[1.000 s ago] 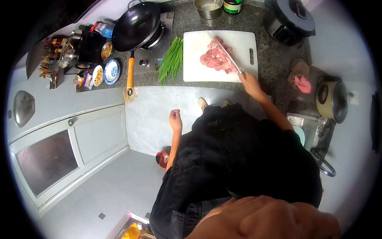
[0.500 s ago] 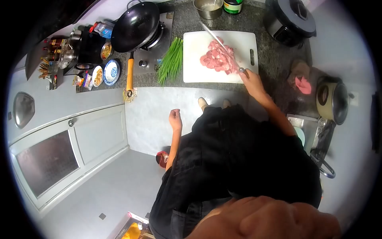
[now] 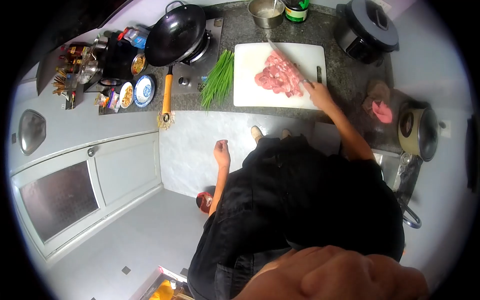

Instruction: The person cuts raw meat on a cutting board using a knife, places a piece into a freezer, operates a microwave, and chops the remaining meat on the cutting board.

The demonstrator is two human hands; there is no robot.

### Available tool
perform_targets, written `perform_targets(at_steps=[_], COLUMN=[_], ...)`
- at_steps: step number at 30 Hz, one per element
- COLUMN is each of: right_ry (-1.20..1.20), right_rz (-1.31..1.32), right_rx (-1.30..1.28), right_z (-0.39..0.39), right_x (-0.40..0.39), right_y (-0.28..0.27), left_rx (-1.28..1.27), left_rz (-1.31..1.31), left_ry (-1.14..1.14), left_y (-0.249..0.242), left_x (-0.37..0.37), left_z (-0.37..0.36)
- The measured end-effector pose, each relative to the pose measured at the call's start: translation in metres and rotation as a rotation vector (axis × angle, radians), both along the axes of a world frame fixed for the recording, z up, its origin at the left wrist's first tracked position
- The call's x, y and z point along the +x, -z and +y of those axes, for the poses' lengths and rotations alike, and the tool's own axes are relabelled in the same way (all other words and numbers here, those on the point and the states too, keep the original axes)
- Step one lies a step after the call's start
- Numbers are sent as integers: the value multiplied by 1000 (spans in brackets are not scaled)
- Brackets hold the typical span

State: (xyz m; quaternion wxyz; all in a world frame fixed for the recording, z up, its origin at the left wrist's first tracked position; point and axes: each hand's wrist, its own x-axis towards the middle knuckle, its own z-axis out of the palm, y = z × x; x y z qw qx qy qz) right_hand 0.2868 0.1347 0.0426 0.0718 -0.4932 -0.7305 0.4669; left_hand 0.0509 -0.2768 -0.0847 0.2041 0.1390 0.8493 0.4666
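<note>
My right hand is wrapped round the handle of a kitchen knife, at the right side of the cutting board. The knife's blade slants up and left across a pile of sliced raw meat, along its upper right edge, with the tip past the top of the pile. Under the meat lies a white cutting board with a slot handle at its right end. Below the counter's front edge, away from the board, my left hand hangs with fingers curled in and nothing visible in them.
Long green chives lie left of the board. Farther left, a black wok sits on the stove, its wooden handle jutting past the counter edge. A metal bowl stands behind the board; a pressure cooker stands at back right.
The knife has turned, its tip shifting right and down nearer the meat. My left hand stays low with curled fingers. The whole view has shifted slightly.
</note>
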Motion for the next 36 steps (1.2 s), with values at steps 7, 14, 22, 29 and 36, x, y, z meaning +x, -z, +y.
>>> perform_targets(at_steps=[7,14,22,29,36], right_ry=[-23,235,511,439,621], right_rz=[73,194,318,471,563], right_rx=[80,-326,-543,-559,-621], right_z=[-5,-36,-82,-82,-82], right_x=[-1,49,83,85,64], right_y=[31,2,28,29,16], left_rx=[-29,40,-427,-439,96], left_rz=[13,269,307,623,833], left_ry=[53,321,482,893,1183], left_y=[-5,-46,-23,-22,-40], left_x=[-15,-58,-42,6,35], left_z=[22,167,422,473,385])
